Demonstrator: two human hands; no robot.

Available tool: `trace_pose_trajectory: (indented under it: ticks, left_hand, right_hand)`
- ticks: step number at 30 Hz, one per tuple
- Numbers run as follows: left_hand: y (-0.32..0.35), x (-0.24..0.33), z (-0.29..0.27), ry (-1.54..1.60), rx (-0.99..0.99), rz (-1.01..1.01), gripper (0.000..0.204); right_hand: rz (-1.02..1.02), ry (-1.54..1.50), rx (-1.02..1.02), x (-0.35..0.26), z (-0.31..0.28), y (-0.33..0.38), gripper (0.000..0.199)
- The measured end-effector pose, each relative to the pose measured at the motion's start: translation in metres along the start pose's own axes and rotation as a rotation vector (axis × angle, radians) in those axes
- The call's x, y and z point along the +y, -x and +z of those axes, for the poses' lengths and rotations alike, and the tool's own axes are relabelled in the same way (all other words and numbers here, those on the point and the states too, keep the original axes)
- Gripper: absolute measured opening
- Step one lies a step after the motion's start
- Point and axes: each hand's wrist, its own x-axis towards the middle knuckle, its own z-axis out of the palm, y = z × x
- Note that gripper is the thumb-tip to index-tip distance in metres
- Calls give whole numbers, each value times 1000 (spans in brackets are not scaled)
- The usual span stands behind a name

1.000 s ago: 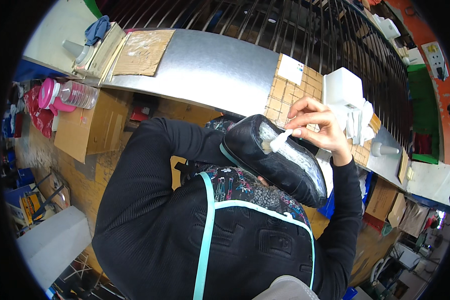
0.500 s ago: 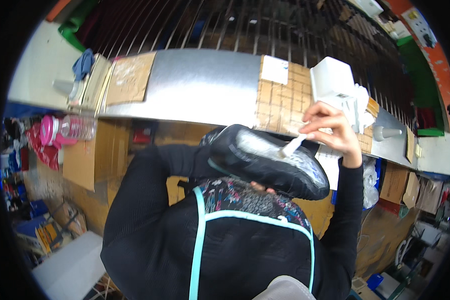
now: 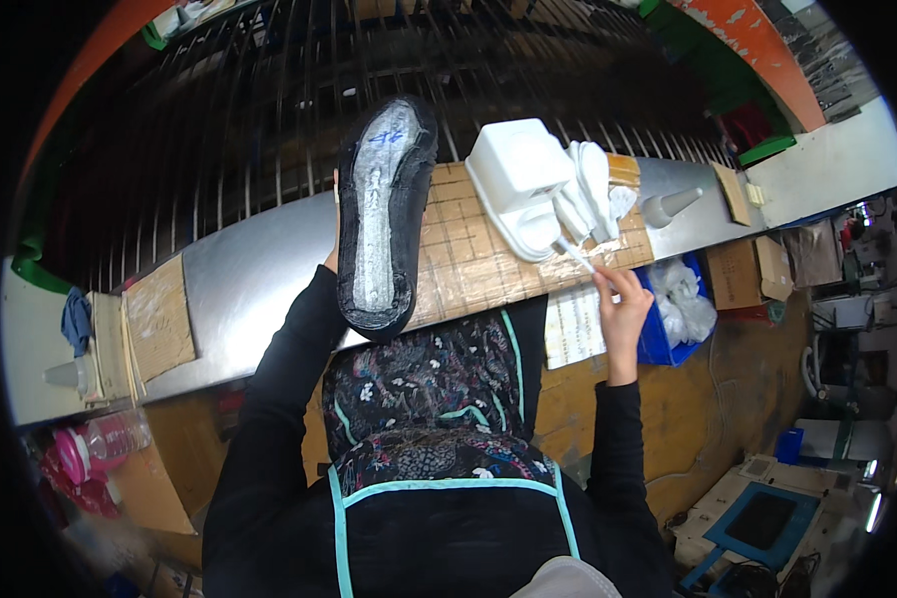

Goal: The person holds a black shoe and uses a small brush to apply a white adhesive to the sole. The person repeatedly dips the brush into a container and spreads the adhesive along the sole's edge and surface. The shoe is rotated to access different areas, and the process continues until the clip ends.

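My left hand (image 3: 333, 257) holds a black shoe upper (image 3: 421, 229) from behind, with most of its fingers hidden. The shoe's underside faces me, its middle strip whitish and shiny, with a blue pen mark near the far end. To the right, my right hand (image 3: 623, 304) pinches the handle of a thin white brush (image 3: 580, 259). The brush's far end reaches into the low front part of a white plastic container (image 3: 513, 164), and its bristles cannot be made out. Beside that container lie several white curved pieces (image 3: 590, 184).
Brown cardboard (image 3: 458, 269) covers part of the metal bench (image 3: 239, 289). A grey cone-shaped nozzle (image 3: 673, 206) lies at the right. Below the bench stands a blue bin (image 3: 658, 344) with clear plastic bags. Metal rollers (image 3: 269, 130) run behind the bench.
The shoe has swung from lying crosswise near my body to pointing away over the bench. My right hand has carried the brush off the shoe's underside to the white container.
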Motion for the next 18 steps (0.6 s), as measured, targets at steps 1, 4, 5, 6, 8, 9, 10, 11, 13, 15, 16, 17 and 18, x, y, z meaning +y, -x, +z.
trace_pose_trajectory:
  ticks: [1,4,5,6,8,9,10,11,13,15,16,17,18]
  left_hand:
    - [-10,2,-2,17,23,15,80]
    - [-30,6,-13,51,62,39,82]
    - [-35,6,-16,63,70,46,82]
    - [-39,6,-18,72,76,51,82]
    - [-48,7,-19,83,82,54,83]
    - [-53,7,-21,86,91,58,84]
    - [-53,6,-17,88,96,64,84]
    - [-57,5,-19,87,99,71,84]
    - [-59,3,-17,95,103,87,85]
    - [-59,1,-17,101,118,109,86]
    - [-58,-1,-21,97,136,125,86]
    - [-55,-3,-20,100,159,144,87]
    - [-55,-4,-26,89,176,154,89]
  right_hand:
    - [-29,125,5,-2,6,-5,8]
    - [-163,225,68,-7,15,-16,7]
    - [-195,243,71,-7,18,-21,7]
    - [-223,251,79,-8,19,-25,6]
    - [-232,265,50,-11,21,-30,6]
    - [-237,276,71,-12,23,-33,6]
    - [-247,275,67,-14,18,-34,5]
    - [-265,264,93,-16,21,-37,5]
    - [-314,372,66,-20,19,-40,4]
    - [-319,405,18,-23,15,-41,4]
    - [-293,395,-30,-23,14,-40,4]
    - [-257,371,-72,-21,7,-39,5]
    - [-199,323,-105,-19,6,-37,9]
